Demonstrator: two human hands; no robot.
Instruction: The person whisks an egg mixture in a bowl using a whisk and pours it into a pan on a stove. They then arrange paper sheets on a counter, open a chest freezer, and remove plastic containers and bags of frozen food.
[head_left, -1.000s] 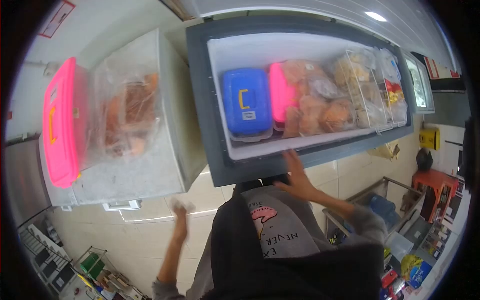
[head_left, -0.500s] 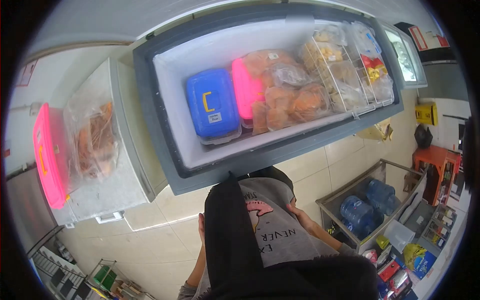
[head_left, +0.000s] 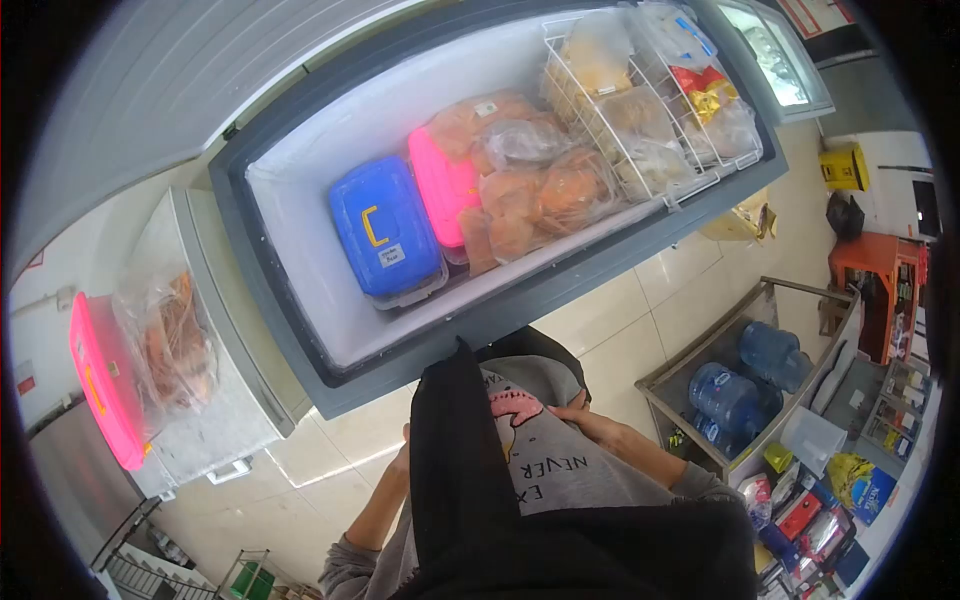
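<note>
My right hand is at the side of the grey printed shirt, with the thumb on the cloth and the fingers closed at its edge. My left hand is low on the other side, its fingers hidden behind a black cloth. In front stands an open chest freezer. Inside it are a blue lidded box, a pink-lidded box, clear bags of orange-brown food and white wire baskets holding bagged food. Neither hand touches these goods.
To the left, a grey-white chest top carries a bag of brownish food and a pink lid with a yellow handle. On the right, a metal-framed bin holds blue water bottles. Behind it stands an orange table.
The view has turned, so the freezer appears tilted and shifted left. My right hand has moved inward and up against the shirt. My left forearm has swung outward.
</note>
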